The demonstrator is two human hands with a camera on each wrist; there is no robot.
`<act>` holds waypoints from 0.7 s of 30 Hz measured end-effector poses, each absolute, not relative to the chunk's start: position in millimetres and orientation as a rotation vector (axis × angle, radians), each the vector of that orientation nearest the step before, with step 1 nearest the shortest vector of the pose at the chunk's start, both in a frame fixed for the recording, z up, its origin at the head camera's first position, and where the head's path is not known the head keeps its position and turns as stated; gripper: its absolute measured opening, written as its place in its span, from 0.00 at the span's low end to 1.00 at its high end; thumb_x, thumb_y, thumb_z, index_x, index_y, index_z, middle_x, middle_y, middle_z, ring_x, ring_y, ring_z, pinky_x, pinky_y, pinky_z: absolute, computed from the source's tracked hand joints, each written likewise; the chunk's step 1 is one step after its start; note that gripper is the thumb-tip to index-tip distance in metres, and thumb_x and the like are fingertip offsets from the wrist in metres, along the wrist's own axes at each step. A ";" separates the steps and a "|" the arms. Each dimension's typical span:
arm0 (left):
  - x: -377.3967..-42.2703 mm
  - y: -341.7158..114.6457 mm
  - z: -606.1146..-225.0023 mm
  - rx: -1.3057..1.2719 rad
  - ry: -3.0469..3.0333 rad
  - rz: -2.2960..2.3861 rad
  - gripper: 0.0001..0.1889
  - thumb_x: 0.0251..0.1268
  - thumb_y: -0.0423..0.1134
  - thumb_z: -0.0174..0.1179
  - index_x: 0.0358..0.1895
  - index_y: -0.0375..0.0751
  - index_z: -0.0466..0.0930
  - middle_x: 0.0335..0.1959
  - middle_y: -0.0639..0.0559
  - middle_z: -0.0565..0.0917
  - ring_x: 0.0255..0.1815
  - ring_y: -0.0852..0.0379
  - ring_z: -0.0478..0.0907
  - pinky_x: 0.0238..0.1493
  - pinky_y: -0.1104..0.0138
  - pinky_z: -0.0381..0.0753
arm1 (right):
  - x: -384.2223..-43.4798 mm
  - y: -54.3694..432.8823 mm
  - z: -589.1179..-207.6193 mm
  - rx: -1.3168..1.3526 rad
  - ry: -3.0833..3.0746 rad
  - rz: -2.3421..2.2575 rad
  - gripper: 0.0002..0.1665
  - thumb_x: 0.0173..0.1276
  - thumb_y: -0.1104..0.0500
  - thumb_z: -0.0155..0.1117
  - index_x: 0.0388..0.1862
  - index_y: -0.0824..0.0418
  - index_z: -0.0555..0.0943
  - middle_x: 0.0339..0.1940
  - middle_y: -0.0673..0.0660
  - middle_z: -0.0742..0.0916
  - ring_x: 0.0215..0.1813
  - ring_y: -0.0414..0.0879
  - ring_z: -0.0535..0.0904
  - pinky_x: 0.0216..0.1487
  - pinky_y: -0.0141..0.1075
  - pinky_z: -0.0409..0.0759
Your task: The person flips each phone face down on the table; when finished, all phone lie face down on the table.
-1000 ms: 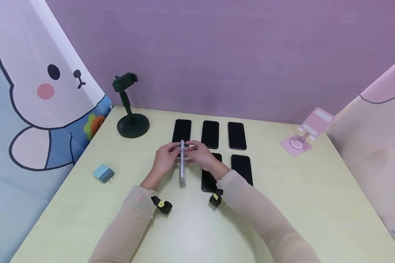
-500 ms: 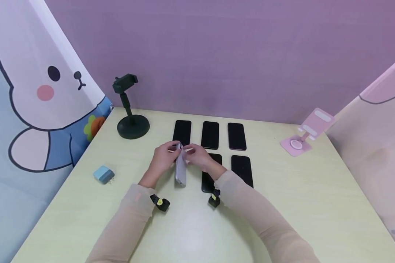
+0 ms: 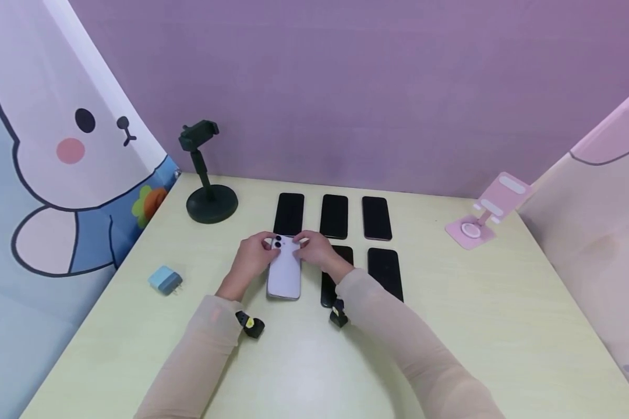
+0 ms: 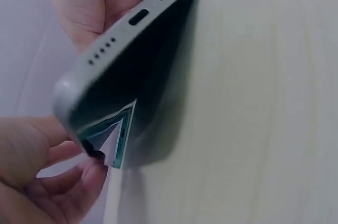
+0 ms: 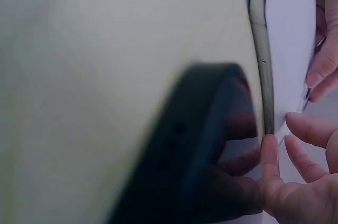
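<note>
Back side up, a lavender smartphone (image 3: 284,276) lies between the two hands, its dark camera lenses at the far end. The left hand (image 3: 253,256) pinches its far left corner, while the right hand (image 3: 315,250) grips the far right corner. From the left wrist, the smartphone's (image 4: 119,39) bottom edge with a port and speaker holes shows, with the dark screen slanting over the table. The right wrist view has the right hand's (image 5: 303,187) fingertips at the smartphone's (image 5: 288,39) side edge.
Several black-screened smartphones lie in rows, one (image 3: 289,213) just beyond the hands and another (image 3: 331,289) partly under the right hand. A dark green phone stand (image 3: 212,203) is back left, a pink stand (image 3: 472,231) right, a blue charger plug (image 3: 165,280) left.
The lavender smartphone has turned from standing on edge to back side up, tipping over to the left and lowering. Both hands have stayed at its far end and shifted slightly left.
</note>
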State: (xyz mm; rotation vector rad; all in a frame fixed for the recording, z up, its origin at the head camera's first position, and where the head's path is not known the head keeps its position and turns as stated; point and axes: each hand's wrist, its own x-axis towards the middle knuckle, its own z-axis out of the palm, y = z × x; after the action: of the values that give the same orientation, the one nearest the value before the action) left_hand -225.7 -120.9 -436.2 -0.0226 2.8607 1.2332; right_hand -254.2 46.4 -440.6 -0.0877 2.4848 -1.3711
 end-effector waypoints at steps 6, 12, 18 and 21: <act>-228.5 -122.5 -444.2 -0.059 2.833 1.165 0.22 0.62 0.36 0.66 0.59 0.34 0.78 0.36 0.42 0.81 0.35 0.49 0.76 0.38 0.60 0.76 | -255.6 45.6 -445.3 -0.092 2.552 -1.310 0.16 0.61 0.67 0.70 0.49 0.61 0.83 0.36 0.56 0.82 0.34 0.47 0.76 0.32 0.33 0.74; -231.9 -124.5 -447.2 -0.034 2.818 1.168 0.22 0.61 0.35 0.67 0.58 0.34 0.78 0.38 0.41 0.81 0.38 0.47 0.76 0.43 0.58 0.76 | -254.8 44.6 -444.5 -0.092 2.559 -1.278 0.17 0.61 0.66 0.70 0.50 0.61 0.82 0.36 0.56 0.82 0.36 0.47 0.76 0.35 0.33 0.74; -237.1 -127.8 -451.5 -0.022 2.807 1.156 0.19 0.61 0.35 0.67 0.55 0.34 0.80 0.33 0.44 0.80 0.34 0.49 0.75 0.38 0.60 0.75 | -253.1 43.9 -442.8 -0.079 2.556 -1.267 0.17 0.62 0.66 0.70 0.50 0.61 0.82 0.38 0.57 0.82 0.38 0.48 0.77 0.37 0.35 0.75; -238.5 -129.6 -452.9 -0.004 2.801 1.158 0.19 0.61 0.35 0.67 0.55 0.34 0.80 0.33 0.44 0.80 0.35 0.48 0.75 0.40 0.59 0.75 | -252.8 45.7 -441.7 -0.093 2.556 -1.243 0.17 0.62 0.65 0.70 0.51 0.60 0.82 0.40 0.56 0.82 0.39 0.48 0.77 0.37 0.35 0.75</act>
State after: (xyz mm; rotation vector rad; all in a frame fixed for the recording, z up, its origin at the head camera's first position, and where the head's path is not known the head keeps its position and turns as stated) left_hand -238.5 -129.6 -452.9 -0.0040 2.8012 1.1576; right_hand -252.8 45.7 -441.7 -0.0928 2.5560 -1.2429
